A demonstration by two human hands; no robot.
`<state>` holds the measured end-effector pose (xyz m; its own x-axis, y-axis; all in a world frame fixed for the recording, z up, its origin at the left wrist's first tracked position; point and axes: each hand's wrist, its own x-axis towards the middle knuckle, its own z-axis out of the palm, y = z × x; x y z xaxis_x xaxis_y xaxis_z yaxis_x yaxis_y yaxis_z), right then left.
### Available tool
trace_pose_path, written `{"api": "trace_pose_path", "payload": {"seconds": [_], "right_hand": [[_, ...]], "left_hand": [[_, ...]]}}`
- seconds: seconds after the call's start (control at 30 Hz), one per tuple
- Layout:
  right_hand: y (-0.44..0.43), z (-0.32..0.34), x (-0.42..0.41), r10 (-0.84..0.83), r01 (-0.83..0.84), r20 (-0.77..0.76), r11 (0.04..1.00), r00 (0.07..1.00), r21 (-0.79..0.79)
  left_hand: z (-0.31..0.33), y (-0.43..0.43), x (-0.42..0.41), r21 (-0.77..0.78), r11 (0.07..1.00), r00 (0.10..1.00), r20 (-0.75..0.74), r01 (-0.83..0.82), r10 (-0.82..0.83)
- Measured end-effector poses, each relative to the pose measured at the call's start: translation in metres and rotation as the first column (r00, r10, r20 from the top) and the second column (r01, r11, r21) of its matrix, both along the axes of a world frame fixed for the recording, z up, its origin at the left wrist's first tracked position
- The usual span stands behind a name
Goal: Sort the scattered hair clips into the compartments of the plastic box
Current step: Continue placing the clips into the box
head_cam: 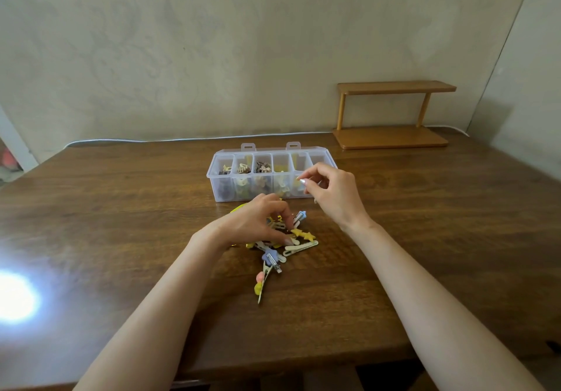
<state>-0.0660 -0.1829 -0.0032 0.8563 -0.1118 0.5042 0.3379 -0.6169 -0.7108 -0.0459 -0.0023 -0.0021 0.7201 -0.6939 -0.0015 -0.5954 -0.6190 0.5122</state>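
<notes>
Currently I see the brown wooden surface [121, 208] filling most of the head view, with a glare patch at its left edge. A wooden 2-tier shelf [391, 135] stands at the far right, against the wall. The clear plastic box [218, 191] sits mid-surface, lid open toward the wall, with 6 compartments in a row. The 3 left compartments hold small brown and beige clips; the next 2 hold pale ones; contents of the rightmost I cannot tell. Just in front of the box lies the pile of hair clips [300, 246], touching and overlapping: yellow stars, cream bars, 2 blue flowers, a pink-and-yellow one nearest me. My left hand [258, 223] rests on the pile, fingers [288, 241] curled down and pinched at a yellow star clip; whether it is actually gripped I cannot tell. My right hand [334, 190] hovers over the box's right end, thumb and forefinger nearly closed together; I cannot make out anything between them.
</notes>
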Motion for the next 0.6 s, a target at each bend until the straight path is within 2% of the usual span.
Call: {"api": "trace_pose_path", "payload": {"seconds": [0.13,0.6], "right_hand": [[0.000,0.000,0.000,0.005,-0.005,0.000,1.000,1.000,-0.010],[0.000,0.002,-0.002,0.012,-0.012,-0.005,1.000,1.000,-0.011]], "left_hand": [[-0.001,-0.003,-0.001,0.038,0.999,0.996,0.087,-0.009,0.006],[-0.013,-0.021,-0.002,-0.048,0.999,0.953,0.302,0.000,0.014]]}}
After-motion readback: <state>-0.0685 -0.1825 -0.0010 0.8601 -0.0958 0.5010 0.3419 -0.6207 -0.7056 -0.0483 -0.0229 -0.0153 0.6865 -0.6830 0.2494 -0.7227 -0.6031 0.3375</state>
